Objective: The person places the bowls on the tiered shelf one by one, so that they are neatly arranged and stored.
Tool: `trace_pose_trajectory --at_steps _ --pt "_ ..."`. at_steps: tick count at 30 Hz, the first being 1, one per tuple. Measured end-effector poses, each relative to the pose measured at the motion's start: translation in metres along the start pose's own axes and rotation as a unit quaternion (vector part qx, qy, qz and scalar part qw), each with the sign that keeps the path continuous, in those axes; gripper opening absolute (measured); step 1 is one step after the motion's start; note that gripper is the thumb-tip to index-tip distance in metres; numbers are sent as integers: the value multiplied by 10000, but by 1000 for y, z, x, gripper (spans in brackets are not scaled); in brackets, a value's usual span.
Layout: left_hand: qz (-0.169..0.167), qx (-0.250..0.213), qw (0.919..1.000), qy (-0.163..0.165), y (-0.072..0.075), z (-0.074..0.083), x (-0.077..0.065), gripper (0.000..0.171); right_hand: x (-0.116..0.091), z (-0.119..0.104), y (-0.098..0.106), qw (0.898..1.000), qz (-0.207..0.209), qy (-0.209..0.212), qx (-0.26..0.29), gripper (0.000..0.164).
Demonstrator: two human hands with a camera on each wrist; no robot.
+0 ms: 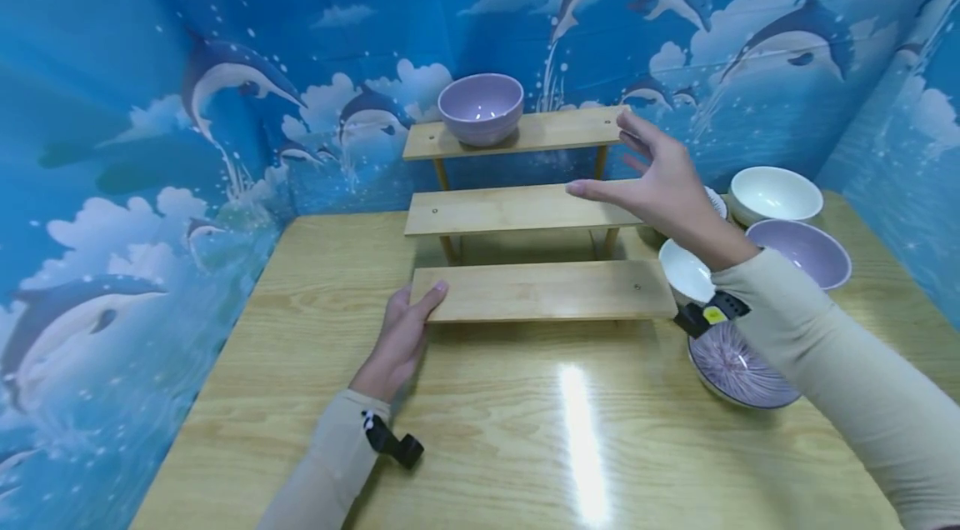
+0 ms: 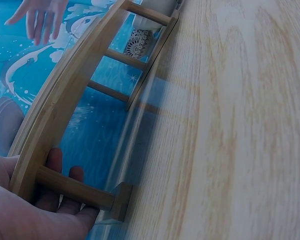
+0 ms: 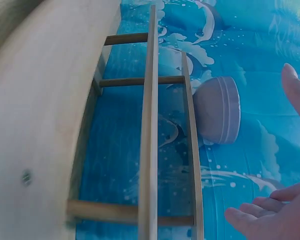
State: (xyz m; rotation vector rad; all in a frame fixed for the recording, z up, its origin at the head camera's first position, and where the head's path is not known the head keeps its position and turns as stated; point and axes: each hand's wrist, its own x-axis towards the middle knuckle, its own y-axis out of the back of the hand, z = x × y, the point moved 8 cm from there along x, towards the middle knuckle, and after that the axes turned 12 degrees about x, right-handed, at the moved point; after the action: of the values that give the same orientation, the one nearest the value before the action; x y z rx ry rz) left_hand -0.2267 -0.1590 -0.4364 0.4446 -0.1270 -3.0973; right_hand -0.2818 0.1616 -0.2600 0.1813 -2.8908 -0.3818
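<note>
A blue printed backdrop (image 1: 420, 5) with leaping dolphins and clouds encloses the far side and both flanks of a wood-grain table (image 1: 480, 430). Clock directions are taken from the centre of the rack's lowest board in the head view, with 12 o'clock pointing away from the person.

Near zone: the left hand (image 1: 401, 338) is between 8 and 9 o'clock. It grips the left end of the three-tier wooden rack (image 1: 540, 292). The thumb lies on top of the lowest board; the fingers curl beneath it, beside the front post. A streaked purple bowl (image 1: 738, 367) rests on the table at 4 o'clock, partly covered by the right sleeve (image 1: 840, 355).

Middle zone: a small white bowl (image 1: 684, 270) stands at 3 o'clock, just beside the rack. Farther out at 3 o'clock is a wide purple bowl (image 1: 813, 251). The right hand (image 1: 667, 184) hangs between 1 and 2 o'clock, clear of the boards. Its thumb stands well apart from the extended fingers; it holds nothing.

Far zone: a large white bowl (image 1: 776, 195) sits at 2 o'clock. A lilac bowl (image 1: 482, 112) stands upright on the rack's top board at 11 o'clock, left of the board's middle.
</note>
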Motion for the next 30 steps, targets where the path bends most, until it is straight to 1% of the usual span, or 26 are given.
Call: trace_pose_trajectory --at_steps 3,6,8,14,18,22,25,30 --pt "10 -7 10000 3 0 0 0 59 -15 6 10 9998 56 -125 132 102" --pt "6 33 10000 28 0 0 0 60 -29 10 19 9996 138 -142 205 100" --pt "-11 64 10000 32 0 -1 0 62 -39 13 25 9996 207 -157 151 100" --pt "-23 74 10000 34 0 -1 0 61 -67 27 42 9985 246 -479 74 100" --pt "-21 93 10000 26 1 -1 0 61 -83 35 55 9977 350 -584 74 97" --pt "-34 128 9999 34 1 -1 0 62 -98 44 66 9964 425 -737 -50 98" --pt "-69 106 9999 8 1 -1 0 61 -108 50 74 9957 473 -767 -203 100" --pt "-150 47 9999 -51 1 0 -1 60 -124 56 83 9953 652 -596 -389 99"
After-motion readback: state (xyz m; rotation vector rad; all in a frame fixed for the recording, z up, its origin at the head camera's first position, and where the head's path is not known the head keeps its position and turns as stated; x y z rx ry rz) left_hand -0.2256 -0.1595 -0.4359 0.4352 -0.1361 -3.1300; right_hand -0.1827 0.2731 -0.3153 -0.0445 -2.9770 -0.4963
